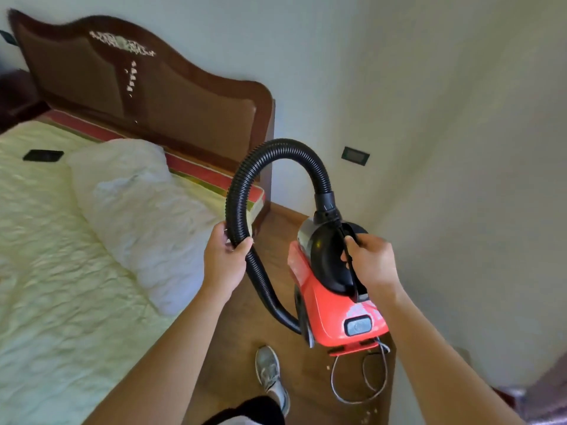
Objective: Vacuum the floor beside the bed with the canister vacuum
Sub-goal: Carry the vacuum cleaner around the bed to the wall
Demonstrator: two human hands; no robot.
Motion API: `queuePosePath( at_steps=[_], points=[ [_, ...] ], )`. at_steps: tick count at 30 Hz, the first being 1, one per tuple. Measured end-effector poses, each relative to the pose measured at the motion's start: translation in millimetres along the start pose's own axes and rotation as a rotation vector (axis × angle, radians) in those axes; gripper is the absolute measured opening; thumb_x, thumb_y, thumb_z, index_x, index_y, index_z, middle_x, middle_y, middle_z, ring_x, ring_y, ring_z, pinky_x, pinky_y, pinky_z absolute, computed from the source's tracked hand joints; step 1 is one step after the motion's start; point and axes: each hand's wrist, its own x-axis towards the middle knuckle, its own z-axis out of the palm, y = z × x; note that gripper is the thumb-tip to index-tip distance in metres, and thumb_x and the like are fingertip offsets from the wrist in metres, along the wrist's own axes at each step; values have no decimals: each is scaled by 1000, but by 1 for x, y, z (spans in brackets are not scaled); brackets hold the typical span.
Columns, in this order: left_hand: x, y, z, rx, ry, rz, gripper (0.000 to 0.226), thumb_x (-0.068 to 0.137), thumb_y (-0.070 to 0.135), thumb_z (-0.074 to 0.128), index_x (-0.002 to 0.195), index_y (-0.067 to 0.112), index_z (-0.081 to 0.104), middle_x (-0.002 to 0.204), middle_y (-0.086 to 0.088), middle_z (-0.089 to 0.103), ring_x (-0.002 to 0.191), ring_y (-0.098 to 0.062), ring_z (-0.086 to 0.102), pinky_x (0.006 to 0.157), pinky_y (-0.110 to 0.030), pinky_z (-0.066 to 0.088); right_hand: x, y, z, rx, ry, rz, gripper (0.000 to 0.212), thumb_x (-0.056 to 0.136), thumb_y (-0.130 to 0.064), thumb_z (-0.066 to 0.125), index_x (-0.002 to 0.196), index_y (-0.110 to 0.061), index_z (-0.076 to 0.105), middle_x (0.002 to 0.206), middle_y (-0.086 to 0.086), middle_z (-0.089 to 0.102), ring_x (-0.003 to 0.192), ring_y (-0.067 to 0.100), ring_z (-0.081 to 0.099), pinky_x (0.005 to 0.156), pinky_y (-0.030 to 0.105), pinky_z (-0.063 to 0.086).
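Note:
A red and black canister vacuum (331, 314) hangs in the air above the wooden floor (245, 320) beside the bed (61, 271). My right hand (372, 262) grips its black carry handle. A black ribbed hose (276, 148) arches up from the vacuum's front and loops down to the left. My left hand (225, 259) is closed around the hose partway along. The hose's lower end runs behind the vacuum body, and no nozzle is in view. A grey power cord (359, 384) dangles from the vacuum's rear and coils on the floor.
A white pillow (141, 216) lies on the bed near the dark wooden headboard (171, 99). A dark phone (43, 155) rests on the mattress. My shoe (270, 372) stands on the floor strip. The wall (460, 148) with a socket plate (355, 155) closes the right side. Small crumbs (366, 417) dot the floor.

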Motion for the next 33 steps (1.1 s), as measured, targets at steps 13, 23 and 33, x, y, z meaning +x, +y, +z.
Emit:
queuePosePath(
  at_steps=[13,23,33],
  points=[
    [147,-2,67,-94,97,-134,27,93,11,72,111,29,61,101,3,69,96,-18,69,88,-40,58,193,-26,47,-51,-174,37,32,100,-20,56,74,-8,70,67,11,69,57,16,61,66,34,53],
    [186,4,120,-80,346,-231,37,95,12,69,129,18,57,107,15,64,91,0,63,69,-11,50,305,-35,74,-64,-433,-84,32,101,-20,55,76,-8,70,65,7,67,57,17,62,60,29,50],
    [171,-17,181,-127,668,-379,27,96,9,66,121,15,59,101,6,68,72,8,66,62,-15,54,385,-7,118,-151,-814,-142,34,100,-20,55,73,-2,66,59,6,62,51,17,54,55,36,47]
  ],
)
